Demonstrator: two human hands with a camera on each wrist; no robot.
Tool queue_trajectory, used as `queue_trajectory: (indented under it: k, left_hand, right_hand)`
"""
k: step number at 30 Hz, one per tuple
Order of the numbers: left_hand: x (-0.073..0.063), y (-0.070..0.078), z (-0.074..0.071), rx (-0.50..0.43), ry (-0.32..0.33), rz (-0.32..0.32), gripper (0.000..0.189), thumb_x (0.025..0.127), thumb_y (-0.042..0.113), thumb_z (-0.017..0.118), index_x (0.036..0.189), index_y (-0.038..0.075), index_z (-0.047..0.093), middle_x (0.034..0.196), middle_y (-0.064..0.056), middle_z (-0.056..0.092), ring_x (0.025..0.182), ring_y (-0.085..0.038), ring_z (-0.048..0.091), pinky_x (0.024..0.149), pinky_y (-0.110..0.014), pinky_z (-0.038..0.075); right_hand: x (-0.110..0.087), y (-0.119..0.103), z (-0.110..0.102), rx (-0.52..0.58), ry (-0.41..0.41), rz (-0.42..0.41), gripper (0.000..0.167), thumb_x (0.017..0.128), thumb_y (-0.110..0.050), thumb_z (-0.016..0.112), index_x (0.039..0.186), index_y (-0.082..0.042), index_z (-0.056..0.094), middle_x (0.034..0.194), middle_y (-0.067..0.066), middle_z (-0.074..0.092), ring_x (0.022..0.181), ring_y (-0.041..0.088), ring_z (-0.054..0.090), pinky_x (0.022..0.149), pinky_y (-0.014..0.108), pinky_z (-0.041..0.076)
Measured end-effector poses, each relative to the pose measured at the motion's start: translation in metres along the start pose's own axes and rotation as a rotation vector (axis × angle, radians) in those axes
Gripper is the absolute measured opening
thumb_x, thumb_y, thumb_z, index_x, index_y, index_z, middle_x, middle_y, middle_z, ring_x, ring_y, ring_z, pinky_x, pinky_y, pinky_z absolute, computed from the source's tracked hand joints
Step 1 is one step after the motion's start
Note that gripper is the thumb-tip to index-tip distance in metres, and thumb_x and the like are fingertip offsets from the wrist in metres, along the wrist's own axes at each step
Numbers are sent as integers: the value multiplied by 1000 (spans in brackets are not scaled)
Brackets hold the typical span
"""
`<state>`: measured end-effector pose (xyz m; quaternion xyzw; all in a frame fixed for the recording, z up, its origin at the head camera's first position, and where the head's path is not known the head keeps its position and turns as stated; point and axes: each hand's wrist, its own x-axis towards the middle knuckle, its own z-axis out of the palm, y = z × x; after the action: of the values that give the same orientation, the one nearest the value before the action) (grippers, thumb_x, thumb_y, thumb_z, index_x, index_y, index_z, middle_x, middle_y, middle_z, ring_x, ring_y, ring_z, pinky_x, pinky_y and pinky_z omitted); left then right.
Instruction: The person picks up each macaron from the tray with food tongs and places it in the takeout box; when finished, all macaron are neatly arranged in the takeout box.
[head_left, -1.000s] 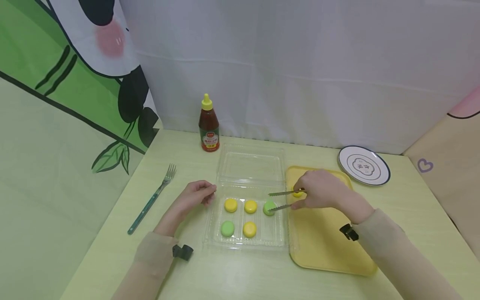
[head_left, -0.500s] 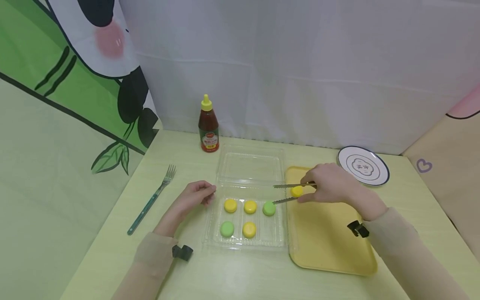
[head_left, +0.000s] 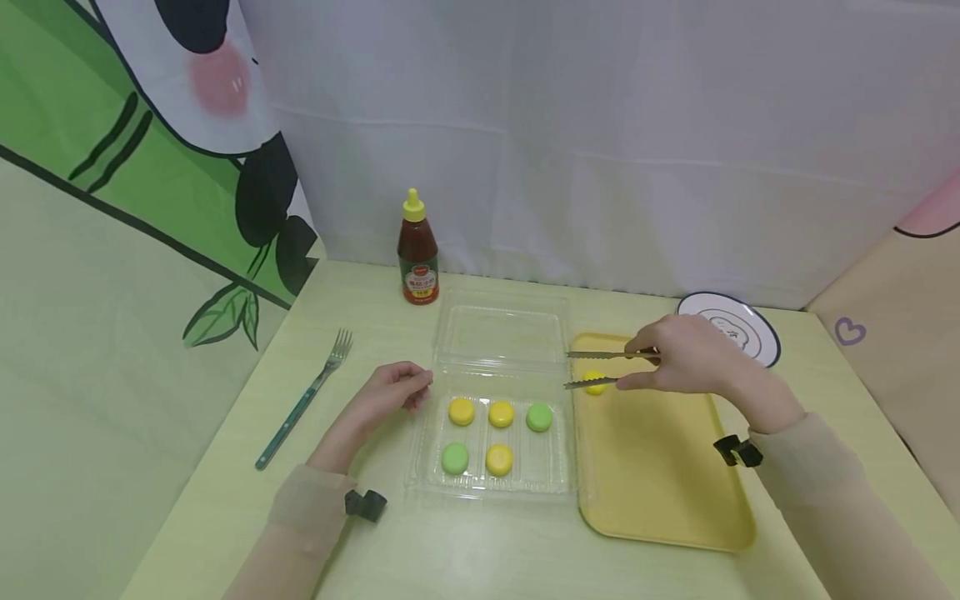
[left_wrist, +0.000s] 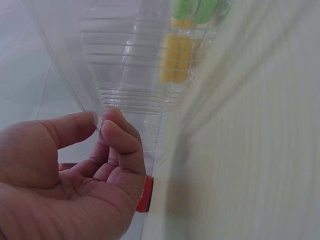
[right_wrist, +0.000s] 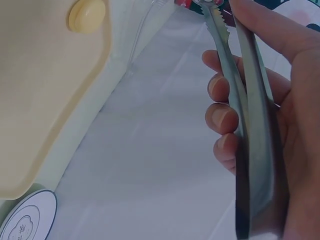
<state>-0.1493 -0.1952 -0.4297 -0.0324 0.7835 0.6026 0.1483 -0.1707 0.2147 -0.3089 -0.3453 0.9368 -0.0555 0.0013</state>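
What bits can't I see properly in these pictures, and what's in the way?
Tongs: head view, the back end is hidden by the right hand.
Plate: head view, the same hand covers part; right wrist view, the picture's edges cut it off.
Bottle label: head view, the small print is too tiny to read.
Green macaron: left wrist view, the top edge cuts it off.

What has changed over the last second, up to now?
The right hand, holding the metal tongs, moved right and upward in the head view, bringing them from over the rightmost green macaron to the left part of the yellow tray. The left hand still pinches the edge of the clear plastic box; the macarons, fork and sauce bottle stayed put.
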Motion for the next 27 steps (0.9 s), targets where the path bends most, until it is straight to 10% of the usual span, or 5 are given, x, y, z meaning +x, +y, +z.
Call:
queue_trajectory:
  k: [12, 19, 27]
  left_hand:
    - [1, -2, 1, -20, -5, 9, 30, 102, 23, 58, 108, -7, 60, 83, -5, 61, 72, -15, 54, 66, -26, 48]
    - [0, -1, 1, -23, -6, 9, 29, 102, 22, 58, 107, -7, 60, 82, -5, 60, 72, -15, 54, 66, -26, 48]
    - [-1, 0, 1, -14, -6, 3, 29, 102, 22, 58, 107, -6, 60, 84, -5, 61, 74, -16, 54, 68, -27, 47]
  right_hand:
    - [-9, 25, -1, 4, 14, 62, 30, 77, -48, 83, 78, -22, 70, 59, -12, 38, 56, 4, 34, 55, 27, 30]
    - [-15, 39, 5, -20, 81, 1, 55, 78, -54, 80, 61, -26, 36, 59, -15, 22, 57, 0, 18, 55, 25, 16]
    - [-17, 47, 9, -9, 27, 73, 31, 76, -50, 83, 85, -21, 75, 59, -13, 43, 57, 5, 38, 56, 28, 33]
